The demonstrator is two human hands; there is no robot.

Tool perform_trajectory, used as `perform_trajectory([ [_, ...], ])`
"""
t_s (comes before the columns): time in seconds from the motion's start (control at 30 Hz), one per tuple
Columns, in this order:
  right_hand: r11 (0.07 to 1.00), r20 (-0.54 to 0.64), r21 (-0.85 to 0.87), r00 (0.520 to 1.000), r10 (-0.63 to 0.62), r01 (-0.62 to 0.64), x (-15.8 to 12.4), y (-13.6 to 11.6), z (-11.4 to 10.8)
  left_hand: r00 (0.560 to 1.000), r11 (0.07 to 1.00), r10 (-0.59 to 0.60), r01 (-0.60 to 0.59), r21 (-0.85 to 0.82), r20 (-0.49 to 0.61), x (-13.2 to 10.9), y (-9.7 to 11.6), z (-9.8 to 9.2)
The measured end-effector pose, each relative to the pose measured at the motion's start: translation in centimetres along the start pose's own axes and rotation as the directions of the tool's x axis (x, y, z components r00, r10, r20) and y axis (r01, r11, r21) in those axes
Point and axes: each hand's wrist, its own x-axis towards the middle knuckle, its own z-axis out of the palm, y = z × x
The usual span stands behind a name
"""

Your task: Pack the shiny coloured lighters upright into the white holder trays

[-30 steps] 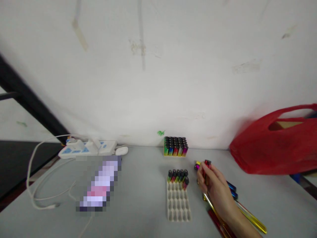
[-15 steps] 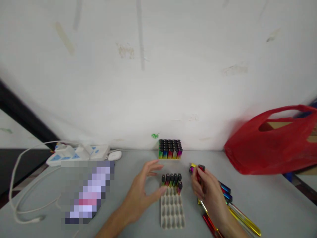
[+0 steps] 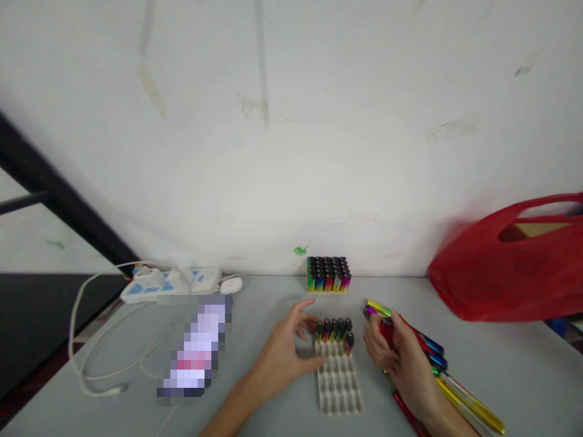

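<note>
A white slotted tray (image 3: 339,385) lies flat on the grey table, with several colourful lighters (image 3: 334,329) standing in its far rows. My left hand (image 3: 285,355) rests at the tray's left edge, fingers curled apart and its thumb touching the rim. My right hand (image 3: 401,358) is just right of the tray, closed on a red lighter (image 3: 387,328). Under and beyond that hand lie several loose lighters (image 3: 437,364) in yellow, blue and red.
A full tray of lighters (image 3: 328,274) stands against the wall. A red plastic bag (image 3: 510,267) sits at the right. At the left are a white power strip (image 3: 170,280), its cables (image 3: 98,358) and a blurred-out object (image 3: 194,349).
My left hand came into view and settled against the tray's left edge. My right hand, holding the red lighter throughout, dropped slightly closer to the tray. The camera view shifted a little.
</note>
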Motion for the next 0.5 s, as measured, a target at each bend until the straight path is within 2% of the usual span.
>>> perform_trajectory([
  [0.17, 0.997, -0.034, 0.008, 0.996, -0.083, 0.083, 0.2, 0.01, -0.86, 1.0, 1.0, 0.022, -0.022, -0.002, 0.018, -0.04, -0.08, 0.51],
  [0.3, 0.996, -0.074, -0.025, 0.993, -0.092, 0.09, 0.19, -0.52, -1.16, 0.997, 0.997, 0.059, -0.062, 0.037, 0.059, -0.19, 0.01, 0.6],
  [0.5, 0.993, -0.071, -0.045, 0.992, -0.108, 0.105, 0.11, -0.37, -0.88, 0.996, 0.996, 0.075, -0.077, 0.034, 0.057, -0.36, 0.07, 0.16],
])
